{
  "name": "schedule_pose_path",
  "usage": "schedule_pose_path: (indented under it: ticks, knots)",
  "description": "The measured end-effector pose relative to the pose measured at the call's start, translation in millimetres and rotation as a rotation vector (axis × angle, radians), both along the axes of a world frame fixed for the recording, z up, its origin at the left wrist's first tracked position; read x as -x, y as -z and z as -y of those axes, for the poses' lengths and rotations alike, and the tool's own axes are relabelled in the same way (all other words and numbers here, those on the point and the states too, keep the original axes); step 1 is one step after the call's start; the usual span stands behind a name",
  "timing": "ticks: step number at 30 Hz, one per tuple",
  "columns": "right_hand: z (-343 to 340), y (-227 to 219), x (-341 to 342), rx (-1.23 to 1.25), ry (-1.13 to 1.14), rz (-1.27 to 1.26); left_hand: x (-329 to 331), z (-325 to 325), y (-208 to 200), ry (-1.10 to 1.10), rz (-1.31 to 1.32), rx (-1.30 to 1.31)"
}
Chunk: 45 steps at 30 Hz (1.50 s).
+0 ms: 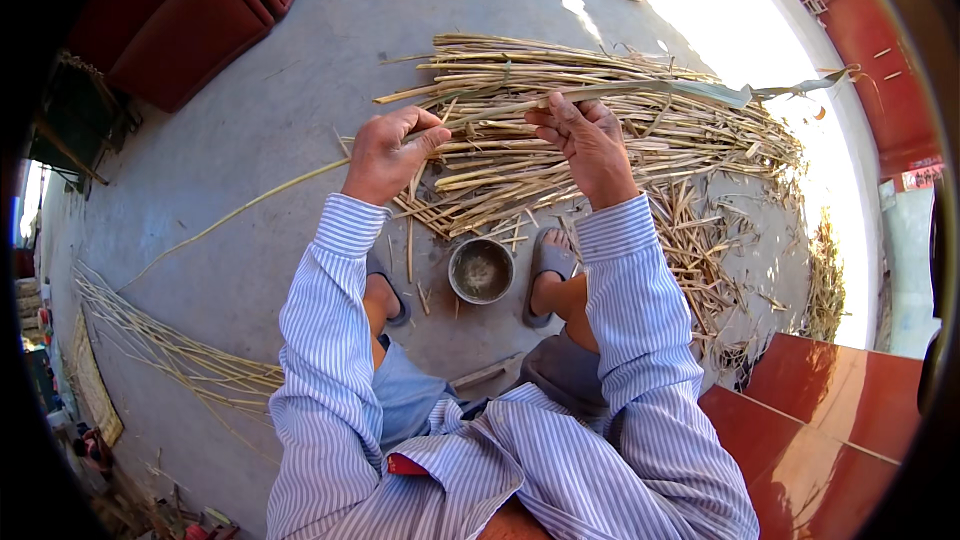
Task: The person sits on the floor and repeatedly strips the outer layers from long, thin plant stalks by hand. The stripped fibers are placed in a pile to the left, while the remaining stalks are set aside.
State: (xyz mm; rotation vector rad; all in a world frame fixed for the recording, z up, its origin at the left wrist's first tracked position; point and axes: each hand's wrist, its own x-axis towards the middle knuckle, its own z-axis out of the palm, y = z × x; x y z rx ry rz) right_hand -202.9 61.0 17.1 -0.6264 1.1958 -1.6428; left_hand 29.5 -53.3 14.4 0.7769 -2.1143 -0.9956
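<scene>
Many pale dry reed stalks lay heaped on grey concrete floor (300, 90) as big pile (640, 130) ahead of feet. One long reed (500, 110), straw-yellow, thin, greenish leafy tip at right, stretched across both hands. Left hand (385, 155) pinched it closed; right hand (590, 145) gripped it too. Small round metal bowl (481, 270) sat between sandals.

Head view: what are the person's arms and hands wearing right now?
Both arms wear long shirt sleeves with fine blue and white stripes, ending in buttoned-style cuffs at the wrists. The left hand and right hand are bare: no gloves, and no rings or watch visible.
</scene>
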Motion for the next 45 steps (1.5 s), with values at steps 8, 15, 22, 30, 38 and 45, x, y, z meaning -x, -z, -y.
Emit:
schedule_pose_path:
  ticks: [8, 15, 22, 30, 38, 45]
  knots:
    - [0.1, -1.5, -12.0, 0.036, -0.057, -0.094, 27.3, -17.2, -8.6, -0.044, -0.039, 0.227]
    - [-0.5, -2.4, -22.3, 0.159, -0.012, -0.171, 32.5, -19.7, -5.4, -0.002, -0.145, -0.295]
    - [1.4, 3.0, -18.3, 0.242, -0.046, -0.128, 20.3, -3.0, -7.3, -0.074, -0.383, -0.547]
    - [1.2, 0.5, -6.3, 0.064, 0.044, -0.026, -14.3, 12.7, -18.1, 0.075, 0.211, -0.322]
    - [-0.2, 1.8, -4.1, 0.034, 0.070, -0.034, -19.0, 14.5, -2.2, -0.098, -0.177, -0.436]
    - [-3.9, 11.1, 12.0, -0.068, -0.017, -0.002, -74.8, 64.6, 4.5, -0.659, -0.035, 0.011]
